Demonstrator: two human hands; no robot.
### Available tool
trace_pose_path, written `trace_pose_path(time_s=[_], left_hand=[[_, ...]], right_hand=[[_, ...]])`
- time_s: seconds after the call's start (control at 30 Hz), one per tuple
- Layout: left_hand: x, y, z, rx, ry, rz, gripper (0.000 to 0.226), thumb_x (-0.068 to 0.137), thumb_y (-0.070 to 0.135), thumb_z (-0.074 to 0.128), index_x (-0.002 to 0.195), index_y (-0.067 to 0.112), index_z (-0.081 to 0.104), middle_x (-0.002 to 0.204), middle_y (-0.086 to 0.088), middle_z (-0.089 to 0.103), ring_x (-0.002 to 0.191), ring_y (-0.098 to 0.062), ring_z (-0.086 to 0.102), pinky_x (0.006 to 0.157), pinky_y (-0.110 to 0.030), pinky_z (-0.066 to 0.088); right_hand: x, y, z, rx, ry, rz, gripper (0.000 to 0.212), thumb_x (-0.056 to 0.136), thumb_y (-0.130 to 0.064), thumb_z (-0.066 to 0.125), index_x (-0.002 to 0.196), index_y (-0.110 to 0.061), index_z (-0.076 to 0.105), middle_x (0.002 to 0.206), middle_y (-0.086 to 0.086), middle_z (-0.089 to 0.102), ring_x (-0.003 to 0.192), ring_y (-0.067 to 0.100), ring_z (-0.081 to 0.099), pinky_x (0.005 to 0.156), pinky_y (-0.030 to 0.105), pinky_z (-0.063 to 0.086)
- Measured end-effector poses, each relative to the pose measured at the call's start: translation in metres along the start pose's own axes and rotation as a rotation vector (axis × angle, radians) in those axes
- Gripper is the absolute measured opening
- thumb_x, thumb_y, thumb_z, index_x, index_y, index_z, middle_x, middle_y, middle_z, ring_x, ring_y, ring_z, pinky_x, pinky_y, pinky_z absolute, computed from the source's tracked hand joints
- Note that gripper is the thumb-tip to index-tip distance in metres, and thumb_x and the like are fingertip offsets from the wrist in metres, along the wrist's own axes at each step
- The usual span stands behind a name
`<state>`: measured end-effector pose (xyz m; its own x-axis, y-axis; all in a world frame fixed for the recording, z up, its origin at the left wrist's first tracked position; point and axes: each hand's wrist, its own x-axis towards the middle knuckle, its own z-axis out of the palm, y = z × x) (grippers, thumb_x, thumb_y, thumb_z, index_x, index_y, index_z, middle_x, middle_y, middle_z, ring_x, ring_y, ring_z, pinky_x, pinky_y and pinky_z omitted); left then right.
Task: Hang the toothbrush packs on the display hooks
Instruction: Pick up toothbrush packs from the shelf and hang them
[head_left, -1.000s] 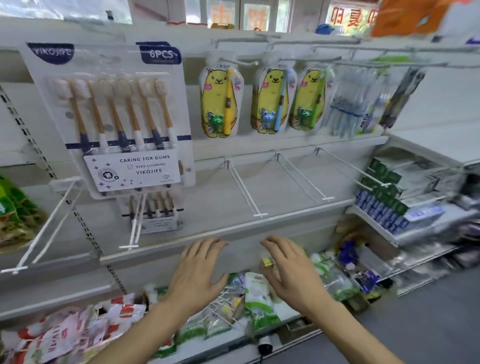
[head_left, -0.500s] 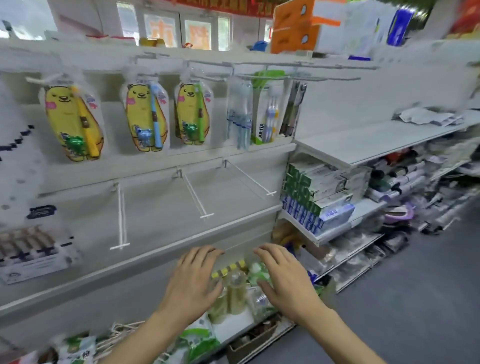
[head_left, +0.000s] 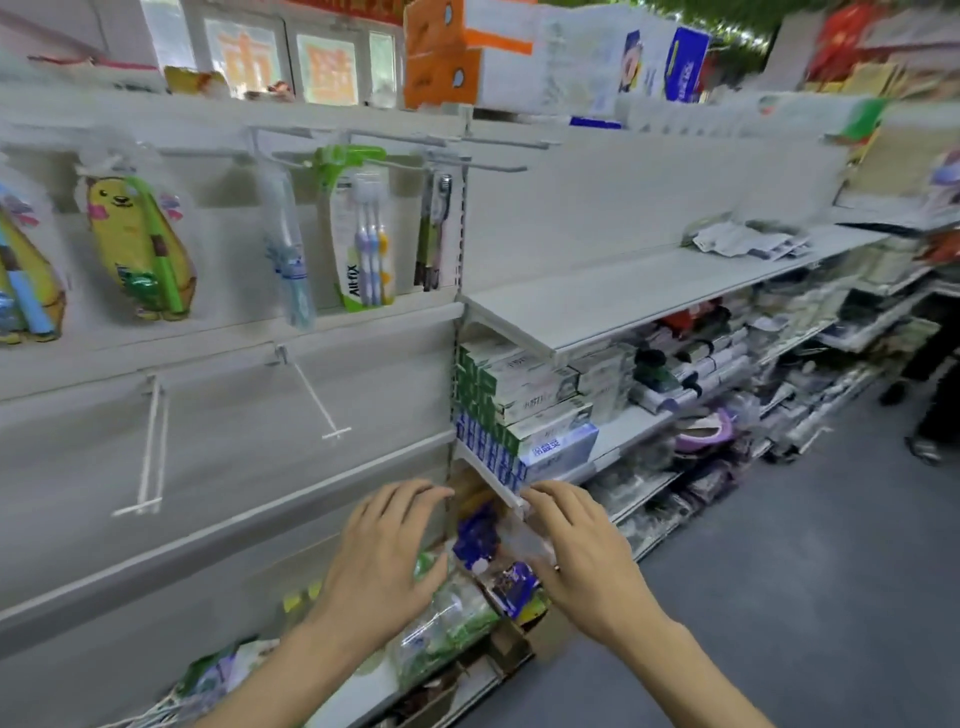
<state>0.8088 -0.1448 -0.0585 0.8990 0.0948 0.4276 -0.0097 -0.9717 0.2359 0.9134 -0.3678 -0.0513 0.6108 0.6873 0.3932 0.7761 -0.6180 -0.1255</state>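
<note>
Shelves (head_left: 623, 296) fill the wall; toothbrush packs (head_left: 363, 234) hang on the top hooks (head_left: 483, 166); two lower hooks (head_left: 322, 400) are bare; the left hand (head_left: 384, 561) and right hand (head_left: 582, 556) hover low, fingers loose, holding nothing.

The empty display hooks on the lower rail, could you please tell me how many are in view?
2. One empty hook juts out at the left of the lower rail; the other empty hook is to its right, nearer the toothpaste boxes. More may lie beyond the left edge.
</note>
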Motion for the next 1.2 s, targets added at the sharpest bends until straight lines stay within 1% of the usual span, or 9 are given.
trace_pose_path(time_s=[0.1, 0.2, 0.33, 0.43, 0.6, 0.77, 0.87, 1.0, 1.2], left_hand=[[0.043, 0.021, 0.015, 0.009, -0.015, 0.035, 0.060, 0.079, 0.045, 0.065, 0.135, 0.034, 0.046, 0.131, 0.014, 0.051, 0.121, -0.006, 0.047, 0.105, -0.028, 0.035], [0.088, 0.038, 0.036, 0.017, -0.045, 0.068, 0.061, 0.081, 0.048, 0.061, 0.137, 0.035, 0.044, 0.135, 0.014, 0.049, 0.126, -0.008, 0.046, 0.109, -0.032, 0.039], [0.149, 0.062, 0.069, 0.028, -0.033, 0.110, 0.057, 0.082, 0.050, 0.057, 0.136, 0.034, 0.046, 0.134, 0.015, 0.050, 0.125, -0.008, 0.047, 0.107, -0.027, 0.032], [0.196, 0.077, 0.095, 0.011, -0.033, 0.158, 0.057, 0.081, 0.047, 0.061, 0.135, 0.032, 0.047, 0.131, 0.014, 0.052, 0.122, -0.009, 0.049, 0.108, -0.026, 0.032], [0.287, 0.113, 0.124, -0.046, 0.056, 0.267, 0.051, 0.082, 0.039, 0.062, 0.130, 0.025, 0.056, 0.127, 0.009, 0.055, 0.118, -0.013, 0.051, 0.105, -0.024, 0.030], [0.372, 0.145, 0.144, -0.062, 0.150, 0.347, 0.047, 0.082, 0.035, 0.063, 0.127, 0.021, 0.059, 0.125, 0.005, 0.057, 0.116, -0.019, 0.052, 0.104, -0.030, 0.037], [0.412, 0.157, 0.156, -0.051, 0.158, 0.331, 0.047, 0.082, 0.033, 0.062, 0.128, 0.021, 0.059, 0.125, 0.004, 0.057, 0.115, -0.020, 0.052, 0.104, -0.033, 0.039], [0.461, 0.170, 0.176, -0.008, 0.154, 0.296, 0.047, 0.081, 0.032, 0.059, 0.127, 0.023, 0.058, 0.124, 0.004, 0.058, 0.113, -0.021, 0.053, 0.102, -0.032, 0.038], [0.532, 0.195, 0.222, 0.039, 0.128, 0.167, 0.045, 0.089, 0.044, 0.054, 0.132, 0.029, 0.054, 0.128, 0.008, 0.056, 0.119, -0.018, 0.051, 0.103, -0.033, 0.039]], right_hand=[[0.005, 0.040, -0.011, -0.005, 0.054, 0.053, 0.060, 0.080, -0.036, 0.073, 0.134, -0.020, 0.051, 0.131, -0.003, 0.054, 0.122, 0.017, 0.049, 0.104, 0.030, 0.046], [0.011, 0.080, -0.016, 0.001, 0.090, 0.108, 0.060, 0.082, -0.035, 0.074, 0.135, -0.020, 0.051, 0.133, -0.004, 0.053, 0.123, 0.016, 0.048, 0.103, 0.031, 0.046], [0.029, 0.142, -0.017, -0.004, 0.060, 0.171, 0.063, 0.090, -0.039, 0.067, 0.146, -0.025, 0.042, 0.144, -0.009, 0.043, 0.134, 0.013, 0.040, 0.113, 0.029, 0.038], [0.050, 0.193, -0.018, -0.028, 0.055, 0.191, 0.063, 0.090, -0.038, 0.066, 0.146, -0.025, 0.041, 0.146, -0.009, 0.042, 0.135, 0.013, 0.038, 0.113, 0.028, 0.035], [0.093, 0.277, -0.028, -0.082, 0.097, 0.210, 0.061, 0.084, -0.034, 0.074, 0.138, -0.021, 0.049, 0.137, -0.005, 0.051, 0.126, 0.014, 0.045, 0.106, 0.030, 0.042], [0.132, 0.351, -0.038, -0.092, 0.114, 0.217, 0.060, 0.088, -0.034, 0.071, 0.142, -0.021, 0.046, 0.142, -0.007, 0.047, 0.131, 0.013, 0.041, 0.111, 0.027, 0.034], [0.153, 0.389, -0.041, -0.089, 0.116, 0.212, 0.060, 0.090, -0.035, 0.069, 0.143, -0.022, 0.045, 0.143, -0.007, 0.046, 0.133, 0.012, 0.039, 0.112, 0.026, 0.032], [0.179, 0.448, -0.044, -0.053, 0.135, 0.202, 0.058, 0.092, -0.035, 0.066, 0.145, -0.021, 0.044, 0.145, -0.007, 0.045, 0.134, 0.014, 0.041, 0.113, 0.031, 0.036], [0.222, 0.556, -0.046, -0.033, 0.161, 0.124, 0.057, 0.094, -0.036, 0.064, 0.144, -0.018, 0.046, 0.145, -0.002, 0.048, 0.136, 0.019, 0.042, 0.112, 0.037, 0.040]])
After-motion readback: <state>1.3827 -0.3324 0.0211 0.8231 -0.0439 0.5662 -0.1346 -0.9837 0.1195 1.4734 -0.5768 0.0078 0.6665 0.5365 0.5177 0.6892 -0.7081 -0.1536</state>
